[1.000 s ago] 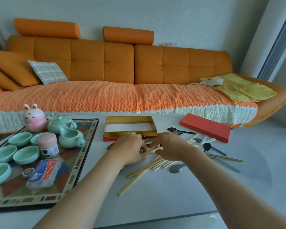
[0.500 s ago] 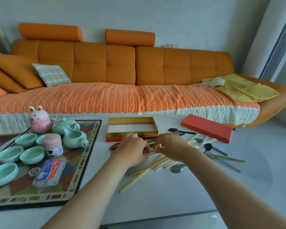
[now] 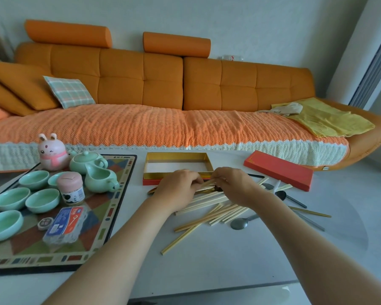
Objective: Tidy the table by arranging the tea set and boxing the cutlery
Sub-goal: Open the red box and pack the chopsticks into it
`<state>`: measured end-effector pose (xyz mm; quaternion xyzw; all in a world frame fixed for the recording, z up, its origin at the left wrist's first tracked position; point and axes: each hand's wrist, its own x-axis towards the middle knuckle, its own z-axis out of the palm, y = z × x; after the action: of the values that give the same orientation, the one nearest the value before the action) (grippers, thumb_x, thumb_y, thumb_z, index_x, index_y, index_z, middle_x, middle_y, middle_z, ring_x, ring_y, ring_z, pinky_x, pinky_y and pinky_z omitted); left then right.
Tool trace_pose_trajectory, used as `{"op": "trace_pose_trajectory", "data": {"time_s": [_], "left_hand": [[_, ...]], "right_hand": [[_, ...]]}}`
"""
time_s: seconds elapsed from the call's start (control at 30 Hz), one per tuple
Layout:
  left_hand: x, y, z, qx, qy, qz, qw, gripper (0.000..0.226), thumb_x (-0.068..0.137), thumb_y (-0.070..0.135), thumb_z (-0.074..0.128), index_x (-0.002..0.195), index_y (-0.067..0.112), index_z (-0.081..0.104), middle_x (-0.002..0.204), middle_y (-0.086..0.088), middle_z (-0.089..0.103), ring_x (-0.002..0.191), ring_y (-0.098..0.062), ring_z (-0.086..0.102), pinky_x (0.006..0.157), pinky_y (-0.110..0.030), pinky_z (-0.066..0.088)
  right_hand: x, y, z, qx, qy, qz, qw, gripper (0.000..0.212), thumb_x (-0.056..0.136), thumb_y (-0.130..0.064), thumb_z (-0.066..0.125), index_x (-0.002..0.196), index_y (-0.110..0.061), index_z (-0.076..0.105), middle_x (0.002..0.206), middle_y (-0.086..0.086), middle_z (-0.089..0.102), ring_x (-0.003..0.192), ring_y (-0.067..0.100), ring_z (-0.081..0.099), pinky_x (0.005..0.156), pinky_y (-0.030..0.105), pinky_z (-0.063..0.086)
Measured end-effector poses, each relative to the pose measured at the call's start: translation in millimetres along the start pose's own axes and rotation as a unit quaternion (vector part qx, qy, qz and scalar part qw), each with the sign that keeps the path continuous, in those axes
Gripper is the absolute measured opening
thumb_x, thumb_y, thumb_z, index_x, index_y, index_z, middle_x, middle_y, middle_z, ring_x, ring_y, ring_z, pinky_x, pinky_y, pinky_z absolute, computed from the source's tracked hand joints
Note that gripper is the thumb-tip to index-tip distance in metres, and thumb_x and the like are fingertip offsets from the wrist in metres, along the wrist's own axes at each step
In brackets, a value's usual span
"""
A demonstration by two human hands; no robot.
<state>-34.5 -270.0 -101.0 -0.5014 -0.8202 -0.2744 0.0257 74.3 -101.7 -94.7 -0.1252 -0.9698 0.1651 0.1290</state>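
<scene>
My left hand (image 3: 178, 187) and my right hand (image 3: 233, 186) meet over a loose pile of pale chopsticks (image 3: 209, 213) on the white table, and both pinch a few chopsticks between them. Just beyond the hands lies the open gold-lined box (image 3: 177, 156); its red lid (image 3: 278, 170) lies to the right. Dark spoons (image 3: 289, 198) and a grey spoon (image 3: 240, 223) lie right of the pile. On the patterned mat (image 3: 110, 221) at left stand a green teapot (image 3: 87, 160), a green pitcher (image 3: 99, 179) and several green cups (image 3: 42, 200).
A pink rabbit figure (image 3: 52, 151), a pink jar (image 3: 70, 190), a blue packet (image 3: 65, 224) and a small round tin (image 3: 45, 223) share the mat. An orange sofa (image 3: 141, 84) runs behind the table. The table's near edge (image 3: 207, 293) is at the bottom.
Both hands have lifted slightly with the chopsticks pinched between them and closed in nearer the box's front edge. The view has tilted a little.
</scene>
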Motion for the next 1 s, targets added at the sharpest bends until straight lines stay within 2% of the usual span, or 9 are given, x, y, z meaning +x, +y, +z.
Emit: {"op": "trace_pose_trajectory", "data": {"time_s": [0.13,0.23,0.33,0.43,0.5,0.7,0.87,0.93,1.0], "left_hand": [[4.6,-3.3,-7.9,-0.06,-0.029,-0.043,0.997,0.014,0.097,0.034,0.054,0.099,0.031,0.067,0.08,0.012,0.059,0.061,-0.006,0.051,0.053,-0.027,0.034],[7.7,-11.9,-14.8,-0.122,-0.067,-0.081,0.987,0.015,0.098,0.033,0.053,0.09,0.033,0.065,0.075,0.009,0.062,0.06,-0.009,0.053,0.054,-0.025,0.037],[13.7,-23.4,-21.6,-0.129,-0.037,-0.088,0.987,0.017,0.1,0.028,0.05,0.095,0.032,0.066,0.081,0.01,0.066,0.06,-0.008,0.052,0.055,-0.025,0.038],[20.1,-43.3,-29.7,0.082,0.11,-0.042,0.99,0.02,0.099,0.027,0.052,0.109,0.031,0.069,0.101,0.012,0.064,0.089,-0.013,0.052,0.074,-0.029,0.037],[21.7,-57.3,-32.9,0.145,0.157,-0.037,0.976,0.026,0.098,0.026,0.053,0.12,0.029,0.066,0.118,0.007,0.06,0.109,-0.022,0.046,0.089,-0.037,0.035],[13.9,-79.2,-12.2,0.145,-0.003,-0.069,0.987,0.045,0.102,0.041,0.038,0.145,0.027,0.044,0.147,0.005,0.045,0.135,-0.021,0.034,0.112,-0.04,0.026],[15.7,-84.2,-11.9,0.161,-0.061,-0.081,0.982,0.05,0.103,0.049,0.026,0.146,0.03,0.042,0.147,0.004,0.049,0.135,-0.021,0.039,0.113,-0.039,0.016],[18.3,-84.5,-13.5,0.151,-0.066,-0.087,0.982,0.05,0.102,0.05,0.026,0.146,0.03,0.042,0.147,0.003,0.05,0.135,-0.023,0.039,0.113,-0.039,0.016],[20.5,-84.8,-13.6,0.141,-0.069,-0.095,0.983,0.051,0.102,0.051,0.028,0.146,0.03,0.042,0.148,0.003,0.048,0.137,-0.024,0.037,0.113,-0.04,0.017]], "right_hand": [[7.9,5.9,-11.0,0.031,0.071,0.019,0.997,0.023,0.095,-0.007,0.049,0.096,-0.02,0.068,0.09,-0.002,0.062,0.077,0.016,0.058,0.068,0.033,0.049],[14.5,14.1,-14.5,0.042,0.147,0.043,0.987,0.025,0.094,-0.003,0.047,0.095,-0.019,0.067,0.088,-0.001,0.062,0.066,0.014,0.055,0.057,0.028,0.042],[25.7,14.9,-10.1,0.036,0.191,0.047,0.98,0.026,0.093,-0.003,0.048,0.096,-0.018,0.07,0.088,-0.004,0.062,0.072,0.015,0.055,0.061,0.027,0.04],[39.5,6.2,0.8,0.008,0.199,0.025,0.98,0.026,0.094,-0.006,0.051,0.102,-0.017,0.073,0.091,-0.003,0.068,0.091,0.022,0.056,0.078,0.038,0.047],[50.3,-0.6,9.5,0.015,0.184,0.021,0.983,0.027,0.095,-0.007,0.05,0.108,-0.014,0.073,0.097,0.002,0.07,0.094,0.024,0.058,0.083,0.04,0.049],[78.2,-10.5,41.2,-0.088,0.132,0.052,0.986,0.033,0.101,-0.016,0.043,0.113,-0.03,0.071,0.105,-0.004,0.07,0.099,0.023,0.055,0.09,0.039,0.036],[90.6,-19.2,46.2,-0.112,0.089,0.092,0.986,0.038,0.098,-0.012,0.044,0.122,-0.033,0.065,0.12,-0.002,0.067,0.113,0.021,0.049,0.097,0.04,0.03],[91.1,-21.3,44.5,-0.095,0.077,0.079,0.989,0.036,0.097,-0.019,0.042,0.12,-0.032,0.067,0.111,-0.005,0.069,0.109,0.018,0.053,0.1,0.039,0.029],[87.3,-23.7,44.3,-0.063,0.018,0.06,0.996,0.036,0.099,-0.027,0.037,0.113,-0.03,0.07,0.08,-0.012,0.065,0.09,0.014,0.058,0.105,0.039,0.028]]}}
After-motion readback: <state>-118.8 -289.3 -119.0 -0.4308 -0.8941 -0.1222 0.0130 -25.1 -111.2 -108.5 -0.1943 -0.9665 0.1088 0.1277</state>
